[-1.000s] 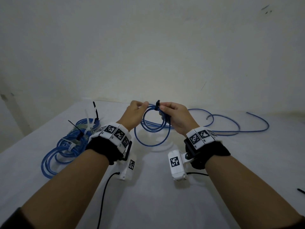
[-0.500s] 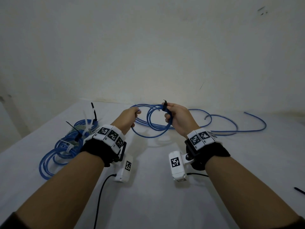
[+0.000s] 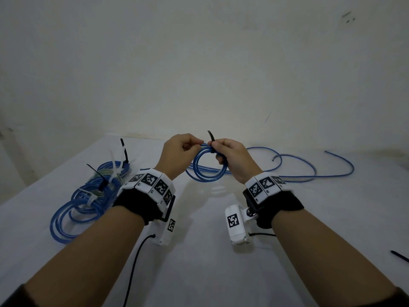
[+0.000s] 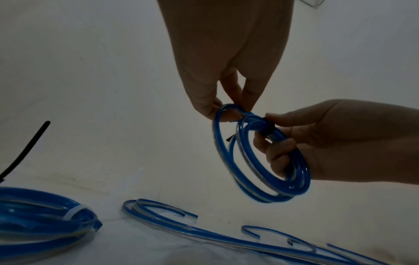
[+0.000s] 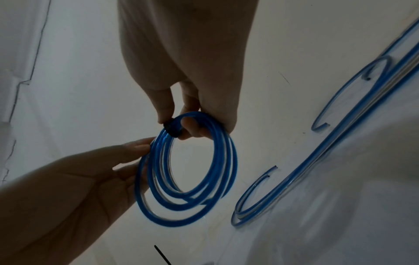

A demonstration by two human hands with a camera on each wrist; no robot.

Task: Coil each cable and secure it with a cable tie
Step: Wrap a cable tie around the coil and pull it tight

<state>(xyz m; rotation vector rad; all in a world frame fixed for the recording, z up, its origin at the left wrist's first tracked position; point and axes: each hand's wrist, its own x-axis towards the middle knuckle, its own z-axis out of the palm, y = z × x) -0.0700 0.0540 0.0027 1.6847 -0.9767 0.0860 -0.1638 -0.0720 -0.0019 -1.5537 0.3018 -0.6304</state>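
- We hold a small blue coil [image 3: 207,166] in the air between our two hands, above the table [image 3: 199,273].
- Our right hand [image 3: 234,158] pinches the coil at its top, right where a black tie [image 3: 212,140] wraps the strands; the tie's tail sticks up past the fingers.
- Our left hand [image 3: 178,155] pinches the strands just beside the tie, thumb and forefinger curled on them.
- We judge this coil nearly done: the tie looks closed round it, though we cannot tell how tight.
- To the left of our left hand lies a pile of tied coils [image 3: 88,196], with white and black ties on them; those look finished.
- Beyond our right hand, loose cables [image 3: 309,171] lie uncoiled, so that work is left.
- A spare tie [image 3: 399,255] lies well right of our right forearm.
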